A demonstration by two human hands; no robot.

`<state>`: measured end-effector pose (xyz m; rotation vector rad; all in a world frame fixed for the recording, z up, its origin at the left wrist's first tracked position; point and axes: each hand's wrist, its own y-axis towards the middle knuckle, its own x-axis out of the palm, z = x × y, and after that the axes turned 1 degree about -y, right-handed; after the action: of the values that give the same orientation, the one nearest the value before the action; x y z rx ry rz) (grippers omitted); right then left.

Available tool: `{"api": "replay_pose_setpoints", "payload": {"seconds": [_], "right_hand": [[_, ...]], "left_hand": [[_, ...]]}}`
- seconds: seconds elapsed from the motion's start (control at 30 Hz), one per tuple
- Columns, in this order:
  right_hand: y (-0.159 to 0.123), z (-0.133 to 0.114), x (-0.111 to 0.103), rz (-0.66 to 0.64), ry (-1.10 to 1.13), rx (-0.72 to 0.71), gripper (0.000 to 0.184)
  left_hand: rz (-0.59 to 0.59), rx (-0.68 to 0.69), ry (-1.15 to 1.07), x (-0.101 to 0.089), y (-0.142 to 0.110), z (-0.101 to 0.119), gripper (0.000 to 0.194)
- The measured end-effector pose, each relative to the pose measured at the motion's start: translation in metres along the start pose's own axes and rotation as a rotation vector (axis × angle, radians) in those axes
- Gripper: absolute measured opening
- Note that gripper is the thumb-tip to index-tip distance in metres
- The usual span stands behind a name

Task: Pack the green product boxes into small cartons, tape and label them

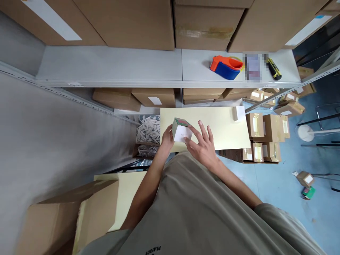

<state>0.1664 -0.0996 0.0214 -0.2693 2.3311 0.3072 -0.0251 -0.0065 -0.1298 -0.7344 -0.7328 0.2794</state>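
Centrally, one small box, green and red on top, is held by the left hand above the table, near its left edge. Its white side is touched by the right hand, some fingers spread; whether anything is pinched cannot be told. One white block is set by the far right corner.

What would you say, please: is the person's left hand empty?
No, the left hand holds a small box by its side, and the right hand touches the box's white face.
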Motion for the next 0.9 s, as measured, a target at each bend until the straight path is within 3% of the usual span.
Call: {"api": "replay_pose_setpoints", "payload": {"seconds": [0.13,0.23,0.4,0.53,0.6,0.7,0.8,0.9], "right_hand": [[0.041,0.030,-0.019,0.065,0.077,0.012,0.031],[0.082,0.073,-0.020,0.122,0.146,0.040,0.032],[0.130,0.155,0.006,0.071,0.352,0.166,0.035],[0.136,0.201,0.043,-0.016,0.537,0.345,0.041],[0.126,0.209,0.067,-0.084,0.599,0.474,0.041],[0.097,0.201,0.101,-0.275,0.681,0.689,0.039],[0.060,0.178,0.126,-0.503,0.893,0.827,0.037],[0.035,0.161,0.136,-0.605,1.135,0.891,0.032]], "left_hand": [[0.106,0.022,-0.019,-0.007,-0.023,-0.007,0.016],[0.120,0.053,0.064,-0.011,-0.046,-0.020,0.025],[0.259,0.131,0.185,-0.008,-0.069,-0.032,0.040],[0.311,0.316,0.239,0.003,-0.076,-0.016,0.048],[0.264,0.359,0.254,0.015,-0.075,-0.001,0.051],[0.176,0.440,0.314,0.042,-0.060,0.020,0.053],[0.089,0.533,0.497,0.069,-0.028,0.034,0.057],[0.110,0.490,0.537,0.088,0.006,0.034,0.046]]}}
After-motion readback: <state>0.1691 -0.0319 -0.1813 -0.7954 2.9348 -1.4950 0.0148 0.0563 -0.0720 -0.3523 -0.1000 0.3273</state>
